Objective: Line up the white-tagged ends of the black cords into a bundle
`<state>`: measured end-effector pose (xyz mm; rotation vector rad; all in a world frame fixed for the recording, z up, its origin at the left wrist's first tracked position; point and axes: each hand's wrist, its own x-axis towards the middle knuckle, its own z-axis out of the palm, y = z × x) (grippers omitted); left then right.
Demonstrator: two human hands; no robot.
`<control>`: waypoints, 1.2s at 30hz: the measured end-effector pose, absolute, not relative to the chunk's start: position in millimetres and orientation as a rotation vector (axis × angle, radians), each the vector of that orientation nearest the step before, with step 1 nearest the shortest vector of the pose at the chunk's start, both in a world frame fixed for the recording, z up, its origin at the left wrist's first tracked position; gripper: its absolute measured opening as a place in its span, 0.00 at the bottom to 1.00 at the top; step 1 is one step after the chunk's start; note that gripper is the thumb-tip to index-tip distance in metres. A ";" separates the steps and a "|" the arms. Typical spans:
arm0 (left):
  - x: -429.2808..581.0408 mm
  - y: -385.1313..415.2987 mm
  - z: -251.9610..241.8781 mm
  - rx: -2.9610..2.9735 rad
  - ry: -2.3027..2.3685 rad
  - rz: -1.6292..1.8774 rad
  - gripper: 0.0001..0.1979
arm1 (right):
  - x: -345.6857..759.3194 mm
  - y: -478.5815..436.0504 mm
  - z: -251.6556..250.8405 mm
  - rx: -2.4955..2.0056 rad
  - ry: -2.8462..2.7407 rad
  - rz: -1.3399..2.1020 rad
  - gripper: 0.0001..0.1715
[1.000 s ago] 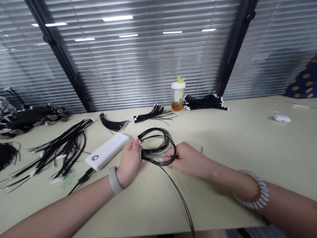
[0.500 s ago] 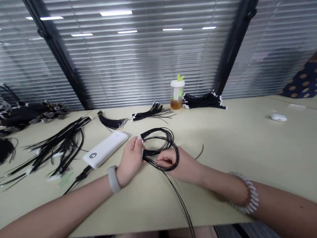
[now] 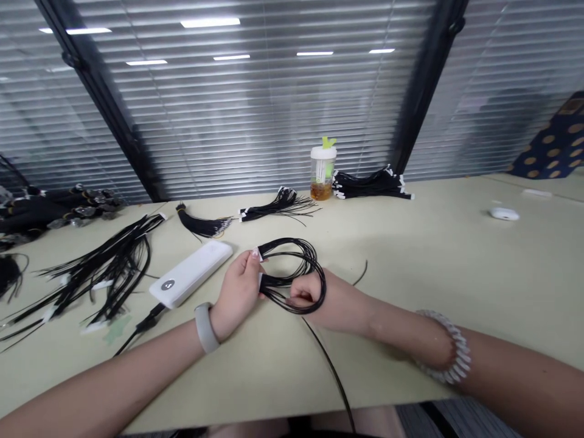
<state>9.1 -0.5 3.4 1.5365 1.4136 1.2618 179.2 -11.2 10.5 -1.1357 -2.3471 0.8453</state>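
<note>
My left hand [image 3: 237, 295] pinches a bundle of thin black wires [image 3: 292, 252] near their white-tipped ends, and the wires bend round in a loop. My right hand [image 3: 310, 296] sits at the far side of the loop with its fingers closed on some of the strands. Long loose strands trail from the bundle toward the near table edge. A white power bank [image 3: 189, 274] lies just left of my left hand, not touching it. A black cable [image 3: 146, 322] runs from the power bank's near end.
Several other bunches of black wires [image 3: 103, 274] lie at the left and far side of the cream table [image 3: 410, 255]. A plastic drink bottle [image 3: 323, 173] and a small white case [image 3: 504, 213] stand farther back. Window blinds run behind the table.
The view has shifted slightly left and down. My right hand has moved further into the wire loop, and its fingers now sit closer to my left hand.
</note>
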 end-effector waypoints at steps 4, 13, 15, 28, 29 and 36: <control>10.2 -0.7 4.1 1.513 1.410 1.273 0.18 | 182.4 -14.9 24.2 -1.192 -2.383 0.840 0.07; 9.6 -0.3 5.6 1.465 1.409 1.274 0.17 | 201.9 -7.0 54.1 -1.380 -2.402 0.857 0.05; 8.8 0.7 4.2 1.458 1.411 1.288 0.19 | 203.1 -3.2 53.7 -1.303 -2.376 1.181 0.07; 8.8 2.3 2.4 1.377 1.401 1.279 0.18 | 200.9 -2.3 44.9 -1.290 -2.373 1.394 0.06; 8.7 2.8 1.7 1.379 1.397 1.276 0.18 | 203.2 -2.8 47.1 -1.323 -2.419 1.234 0.06; 9.8 2.5 4.0 1.367 1.393 1.250 0.17 | 213.5 7.5 55.7 -1.302 -1.898 0.477 0.06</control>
